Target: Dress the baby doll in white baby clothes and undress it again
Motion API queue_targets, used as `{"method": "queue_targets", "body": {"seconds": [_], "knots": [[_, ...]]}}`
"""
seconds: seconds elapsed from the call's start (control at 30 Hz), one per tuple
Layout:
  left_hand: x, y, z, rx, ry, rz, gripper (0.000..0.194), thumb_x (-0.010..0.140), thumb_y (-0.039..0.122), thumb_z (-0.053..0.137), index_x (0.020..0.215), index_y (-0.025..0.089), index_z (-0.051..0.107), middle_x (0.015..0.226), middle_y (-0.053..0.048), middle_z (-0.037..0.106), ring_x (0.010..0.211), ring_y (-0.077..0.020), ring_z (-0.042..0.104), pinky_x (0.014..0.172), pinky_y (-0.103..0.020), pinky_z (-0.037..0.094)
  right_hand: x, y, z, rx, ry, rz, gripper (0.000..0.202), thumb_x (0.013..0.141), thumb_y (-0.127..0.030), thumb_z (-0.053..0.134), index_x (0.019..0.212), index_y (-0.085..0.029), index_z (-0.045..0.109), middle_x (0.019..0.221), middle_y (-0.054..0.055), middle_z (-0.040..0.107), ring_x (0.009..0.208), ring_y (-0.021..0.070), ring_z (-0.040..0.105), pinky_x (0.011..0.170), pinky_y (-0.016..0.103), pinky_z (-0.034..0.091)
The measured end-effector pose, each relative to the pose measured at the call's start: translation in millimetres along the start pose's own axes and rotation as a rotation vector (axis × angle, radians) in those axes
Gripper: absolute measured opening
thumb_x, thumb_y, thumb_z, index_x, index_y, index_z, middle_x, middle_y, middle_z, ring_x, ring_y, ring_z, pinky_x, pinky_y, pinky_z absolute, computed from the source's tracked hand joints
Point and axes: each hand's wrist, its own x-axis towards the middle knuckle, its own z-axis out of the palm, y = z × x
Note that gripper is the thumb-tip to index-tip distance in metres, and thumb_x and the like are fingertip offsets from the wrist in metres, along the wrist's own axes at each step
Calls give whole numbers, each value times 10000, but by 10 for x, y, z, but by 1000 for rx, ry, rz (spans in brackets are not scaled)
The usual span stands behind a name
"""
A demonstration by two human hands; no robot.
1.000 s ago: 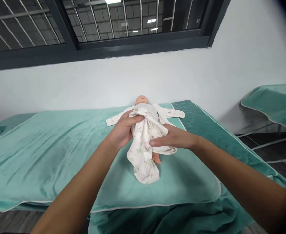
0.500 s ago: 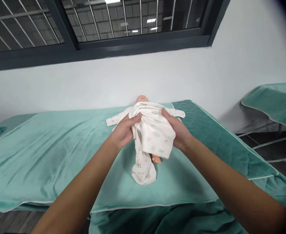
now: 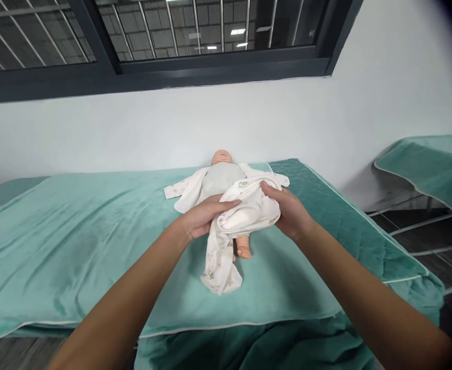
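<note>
A baby doll [image 3: 222,156] lies on its back on the bed, head toward the wall. Its spread arms are in the sleeves of an open white printed top [image 3: 191,191], over a pale grey torso. Above its legs, white patterned baby pants [image 3: 245,208] are bunched between my two hands. My left hand [image 3: 205,215] pinches the left edge of the pants, thumb on top. My right hand [image 3: 287,208] grips their right side, thumb also on top. One pant leg hangs down toward me. A bare doll foot [image 3: 243,251] shows below the cloth; the other is mostly hidden.
A green velvety sheet [image 3: 95,246] with some wrinkles covers the bed, with a darker quilted part [image 3: 341,221] to the right. Behind stand a white wall [image 3: 133,131] and a barred window. Another green-covered surface [image 3: 434,164] on a metal frame is at the right.
The pants have come down off the doll's chest, baring its grey torso. They are now gathered lower, over its legs. My left hand has moved slightly down and inward.
</note>
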Motion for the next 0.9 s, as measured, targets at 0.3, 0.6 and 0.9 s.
{"method": "queue_targets", "body": {"seconds": [0.3, 0.6, 0.9], "knots": [[45, -57, -11, 824, 38, -181, 372, 792, 413, 624, 1099, 215, 693, 1112, -42, 727, 998, -267, 656, 797, -320, 491, -789, 749, -68, 31, 135, 420, 427, 789, -310, 712, 1199, -198, 678, 1060, 87, 742, 848, 236, 697, 635, 297, 549], [192, -44, 287, 1353, -61, -236, 258, 814, 318, 533, 956, 158, 679, 1066, -118, 723, 933, -258, 661, 709, -299, 446, -904, 877, 22, -210, 216, 528, 474, 744, -297, 663, 1214, -240, 664, 964, 65, 746, 749, 224, 670, 552, 298, 506], [136, 9, 238, 1375, -153, -295, 318, 824, 404, 523, 949, 160, 684, 1049, -106, 723, 886, -247, 655, 656, -294, 425, -917, 839, 72, -2, 106, 573, 362, 737, -234, 643, 1082, -143, 703, 880, 93, 739, 726, 207, 674, 583, 295, 539]]}}
